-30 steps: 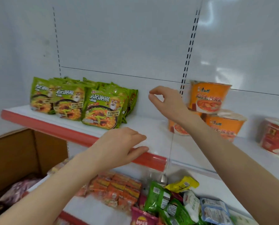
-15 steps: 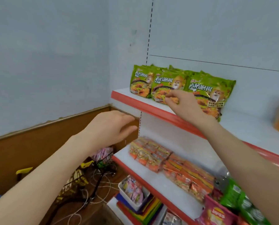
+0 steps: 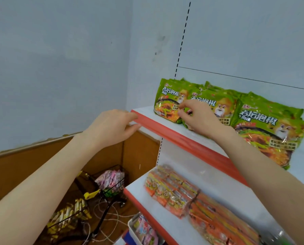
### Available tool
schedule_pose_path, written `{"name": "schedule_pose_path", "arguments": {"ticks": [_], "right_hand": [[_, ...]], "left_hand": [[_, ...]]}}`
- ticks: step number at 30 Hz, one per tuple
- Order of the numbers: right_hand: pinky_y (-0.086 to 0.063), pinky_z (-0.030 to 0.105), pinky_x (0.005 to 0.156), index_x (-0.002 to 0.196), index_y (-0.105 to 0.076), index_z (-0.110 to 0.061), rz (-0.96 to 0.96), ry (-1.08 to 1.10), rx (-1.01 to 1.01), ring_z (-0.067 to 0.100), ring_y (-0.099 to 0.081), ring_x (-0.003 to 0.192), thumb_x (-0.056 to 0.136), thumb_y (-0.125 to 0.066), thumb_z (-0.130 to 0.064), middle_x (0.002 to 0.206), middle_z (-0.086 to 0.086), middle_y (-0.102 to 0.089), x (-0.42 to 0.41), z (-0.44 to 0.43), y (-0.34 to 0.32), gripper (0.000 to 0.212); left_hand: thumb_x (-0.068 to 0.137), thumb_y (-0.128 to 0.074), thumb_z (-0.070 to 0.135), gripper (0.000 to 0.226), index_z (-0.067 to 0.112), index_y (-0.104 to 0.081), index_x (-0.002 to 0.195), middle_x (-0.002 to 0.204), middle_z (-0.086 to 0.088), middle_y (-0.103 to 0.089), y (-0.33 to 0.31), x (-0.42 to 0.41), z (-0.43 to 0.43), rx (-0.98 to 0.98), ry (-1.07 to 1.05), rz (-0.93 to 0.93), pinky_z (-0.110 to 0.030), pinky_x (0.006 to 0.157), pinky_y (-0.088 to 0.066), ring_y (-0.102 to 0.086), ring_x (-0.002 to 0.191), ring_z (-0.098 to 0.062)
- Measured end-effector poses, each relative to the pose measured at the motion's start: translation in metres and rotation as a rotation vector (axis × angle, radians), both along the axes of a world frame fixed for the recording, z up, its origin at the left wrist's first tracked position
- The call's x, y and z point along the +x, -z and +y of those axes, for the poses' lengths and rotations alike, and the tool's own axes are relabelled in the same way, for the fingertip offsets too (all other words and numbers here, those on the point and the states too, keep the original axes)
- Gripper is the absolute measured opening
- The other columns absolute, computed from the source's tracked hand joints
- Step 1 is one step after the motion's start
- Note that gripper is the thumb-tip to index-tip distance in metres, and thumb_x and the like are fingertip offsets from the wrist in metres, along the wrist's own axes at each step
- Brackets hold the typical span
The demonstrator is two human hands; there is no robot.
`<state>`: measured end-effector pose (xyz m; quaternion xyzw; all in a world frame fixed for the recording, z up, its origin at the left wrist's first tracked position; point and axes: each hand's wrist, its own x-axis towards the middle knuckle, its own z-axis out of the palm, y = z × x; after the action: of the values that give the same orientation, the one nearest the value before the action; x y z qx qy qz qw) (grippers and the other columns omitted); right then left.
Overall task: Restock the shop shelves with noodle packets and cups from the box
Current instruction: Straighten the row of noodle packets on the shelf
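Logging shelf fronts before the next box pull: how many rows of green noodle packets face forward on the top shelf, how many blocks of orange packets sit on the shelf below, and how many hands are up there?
Green plastic noodle packet rows: 3
Orange wrapped packet blocks: 2
Hands, left and right: 2
Total: 7

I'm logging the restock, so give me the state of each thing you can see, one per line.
left hand: empty, fingers curled at the corner of the upper shelf's red edge
right hand: fingertips on the middle green noodle packets
green noodle packets: standing in leaning rows on the upper shelf
orange packets: lying flat on the lower shelf
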<state>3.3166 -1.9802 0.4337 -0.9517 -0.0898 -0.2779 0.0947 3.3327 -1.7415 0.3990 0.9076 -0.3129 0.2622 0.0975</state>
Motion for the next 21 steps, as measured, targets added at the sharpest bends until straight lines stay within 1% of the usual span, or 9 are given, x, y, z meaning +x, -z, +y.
{"name": "schedule_pose_path", "arguments": {"ticks": [2, 4, 6, 11, 14, 16, 18, 20, 21], "right_hand": [[-0.035, 0.027, 0.091, 0.114, -0.061, -0.007, 0.003, 0.008, -0.019, 0.022, -0.053, 0.115, 0.092, -0.052, -0.023, 0.121, 0.007, -0.062, 0.013, -0.005, -0.003, 0.028], [-0.036, 0.028, 0.092, 0.114, -0.061, -0.008, 0.015, 0.018, -0.026, 0.021, -0.052, 0.116, 0.092, -0.053, -0.023, 0.121, 0.007, -0.061, 0.024, -0.01, -0.004, 0.028], [-0.037, 0.029, 0.093, 0.115, -0.061, -0.009, 0.027, 0.03, -0.041, 0.021, -0.053, 0.115, 0.091, -0.054, -0.024, 0.121, 0.007, -0.061, 0.032, -0.014, -0.006, 0.029], [-0.041, 0.036, 0.093, 0.115, -0.06, -0.013, 0.047, 0.109, -0.092, 0.023, -0.052, 0.114, 0.088, -0.058, -0.027, 0.118, 0.006, -0.061, 0.047, -0.022, -0.004, 0.03], [-0.04, 0.038, 0.097, 0.121, -0.056, -0.014, 0.041, 0.192, -0.125, 0.026, -0.044, 0.123, 0.086, -0.061, -0.028, 0.129, 0.008, -0.053, 0.049, -0.016, 0.0, 0.038], [-0.032, 0.041, 0.106, 0.13, -0.049, -0.014, 0.036, 0.28, -0.171, 0.027, -0.032, 0.134, 0.085, -0.062, -0.03, 0.142, 0.012, -0.04, 0.049, -0.009, 0.004, 0.049], [-0.017, 0.043, 0.114, 0.139, -0.038, -0.016, 0.032, 0.394, -0.223, 0.029, -0.016, 0.142, 0.083, -0.064, -0.033, 0.152, 0.015, -0.023, 0.049, 0.0, 0.006, 0.064], [-0.005, 0.048, 0.116, 0.145, -0.024, -0.02, 0.051, 0.541, -0.271, 0.03, -0.002, 0.145, 0.08, -0.066, -0.039, 0.156, 0.015, -0.008, 0.048, 0.006, 0.007, 0.081], [-0.002, 0.05, 0.115, 0.147, -0.016, -0.022, 0.073, 0.613, -0.294, 0.029, 0.003, 0.145, 0.078, -0.066, -0.042, 0.157, 0.014, -0.002, 0.047, 0.006, 0.007, 0.088]], "left_hand": [[0.095, -0.042, 0.04, 0.042, 0.016, -0.055, 0.127, 0.118, -0.007, -0.064, -0.004, 0.019, -0.007, -0.033, -0.015, 0.006, -0.037, 0.085, -0.047, -0.059, 0.107, -0.027], [0.095, -0.043, 0.039, 0.042, 0.015, -0.053, 0.128, 0.122, -0.008, -0.062, -0.008, 0.038, -0.013, -0.052, -0.028, 0.023, -0.039, 0.089, -0.047, -0.057, 0.111, -0.028], [0.094, -0.045, 0.039, 0.045, 0.015, -0.048, 0.133, 0.13, -0.008, -0.057, -0.009, 0.058, -0.02, -0.097, -0.029, 0.063, -0.039, 0.097, -0.043, -0.051, 0.12, -0.027], [0.09, -0.054, 0.041, 0.063, 0.011, -0.034, 0.142, 0.143, -0.009, -0.043, -0.01, 0.107, -0.041, -0.221, 0.056, 0.175, -0.037, 0.107, -0.032, -0.039, 0.132, -0.025], [0.086, -0.058, 0.043, 0.076, 0.008, -0.025, 0.144, 0.148, -0.012, -0.034, -0.009, 0.134, -0.053, -0.243, 0.116, 0.222, -0.036, 0.109, -0.027, -0.032, 0.136, -0.026], [0.082, -0.062, 0.045, 0.085, 0.007, -0.02, 0.146, 0.149, -0.013, -0.031, -0.007, 0.15, -0.059, -0.264, 0.167, 0.274, -0.037, 0.109, -0.026, -0.03, 0.136, -0.027], [0.079, -0.066, 0.046, 0.093, 0.006, -0.015, 0.146, 0.149, -0.014, -0.029, -0.006, 0.165, -0.064, -0.295, 0.225, 0.338, -0.037, 0.108, -0.027, -0.029, 0.136, -0.027], [0.076, -0.07, 0.046, 0.102, 0.006, -0.008, 0.147, 0.152, -0.013, -0.023, -0.005, 0.179, -0.066, -0.326, 0.287, 0.408, -0.035, 0.11, -0.025, -0.025, 0.139, -0.026], [0.074, -0.072, 0.045, 0.106, 0.006, -0.005, 0.148, 0.153, -0.013, -0.02, -0.005, 0.186, -0.068, -0.342, 0.319, 0.437, -0.035, 0.111, -0.022, -0.022, 0.14, -0.025]]}}
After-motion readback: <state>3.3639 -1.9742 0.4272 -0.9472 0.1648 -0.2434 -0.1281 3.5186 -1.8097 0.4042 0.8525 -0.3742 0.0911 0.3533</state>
